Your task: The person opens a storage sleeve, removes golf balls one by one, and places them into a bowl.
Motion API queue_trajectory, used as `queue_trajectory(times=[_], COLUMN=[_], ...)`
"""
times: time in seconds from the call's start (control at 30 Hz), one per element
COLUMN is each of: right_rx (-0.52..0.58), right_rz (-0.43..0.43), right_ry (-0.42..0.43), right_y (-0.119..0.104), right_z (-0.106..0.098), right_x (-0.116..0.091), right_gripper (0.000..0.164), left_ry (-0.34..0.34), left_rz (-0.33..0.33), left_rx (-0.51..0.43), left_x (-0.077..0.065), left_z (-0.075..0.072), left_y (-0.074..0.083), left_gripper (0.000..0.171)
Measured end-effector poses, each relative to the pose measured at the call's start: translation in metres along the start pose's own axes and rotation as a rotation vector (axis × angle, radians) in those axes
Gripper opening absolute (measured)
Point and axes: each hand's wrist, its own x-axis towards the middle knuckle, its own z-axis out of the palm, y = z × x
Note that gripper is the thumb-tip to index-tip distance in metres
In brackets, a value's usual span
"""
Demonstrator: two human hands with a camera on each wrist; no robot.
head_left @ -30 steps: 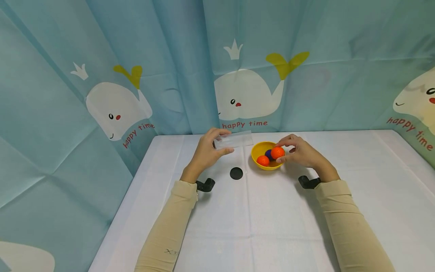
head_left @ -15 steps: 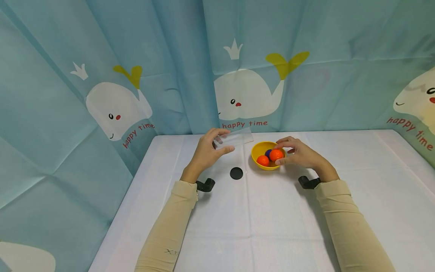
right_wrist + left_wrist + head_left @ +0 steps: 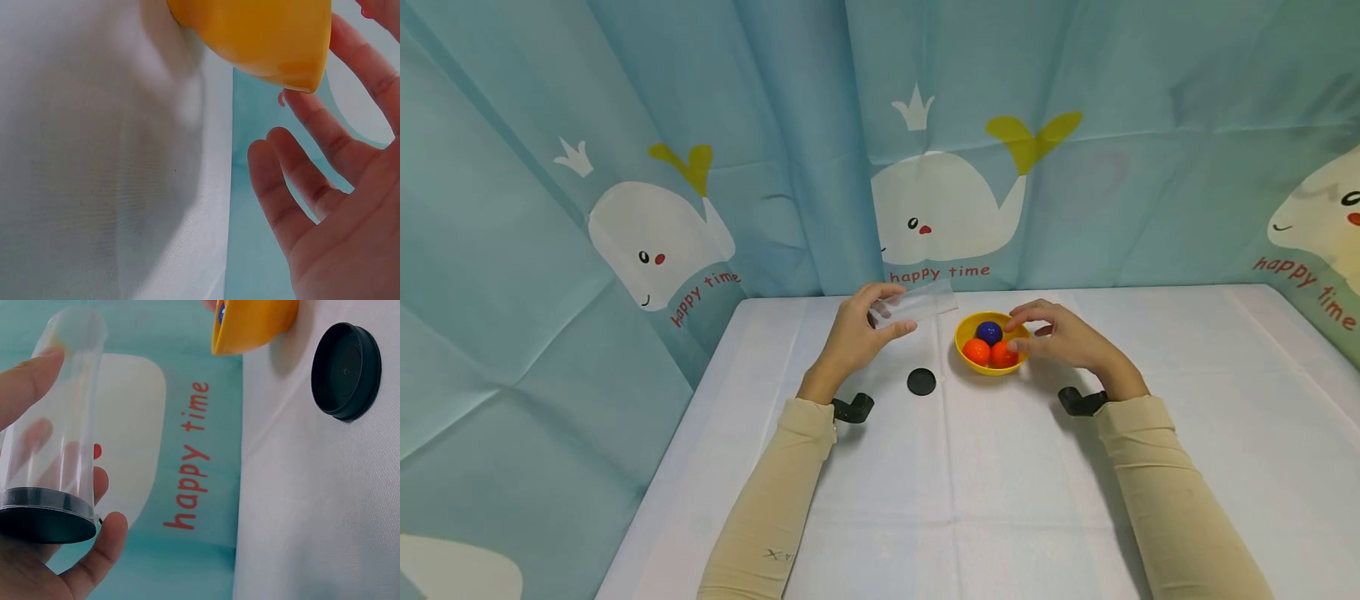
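My left hand (image 3: 861,329) holds a clear plastic tube (image 3: 928,300) lying sideways in the head view. In the left wrist view the tube has a black cap (image 3: 47,515) on its near end. At the right, a yellow bowl (image 3: 967,328) contains a blue ball (image 3: 988,333) and two orange balls, one orange ball (image 3: 976,352) on the left and another orange ball (image 3: 1002,356) on the right. Over the bowl's right rim, my right hand (image 3: 1060,337) has its thumb and index finger parted around the space just above the right orange ball. Whether they touch it is unclear.
A loose black lid (image 3: 921,382) lies on the white tablecloth (image 3: 947,475) between the hands, hollow side showing in the left wrist view. A blue curtain (image 3: 797,167) with whale prints hangs behind the table's far edge.
The orange ball between my right thumb and fingers has gone down into the bowl, and the blue ball now sits farther back. The tube's far end has tilted up slightly.
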Motion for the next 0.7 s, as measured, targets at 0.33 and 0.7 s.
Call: queue_trajectory(times=[0.33, 0.7], right_rx=[-0.052, -0.055], right_rz=[-0.004, -0.100], right_ry=[0.111, 0.187], right_y=[-0.011, -0.046], right_z=[0.000, 0.019], right_x=[0.004, 0.008], right_gripper=[0.023, 0.019], left_ry=[0.017, 0.070], left_rz=[-0.058, -0.098], left_rx=[0.000, -0.039], left_x=[0.000, 0.000], left_z=[0.001, 0.001], left_y=[0.000, -0.001], left_gripper=[0.050, 0.051])
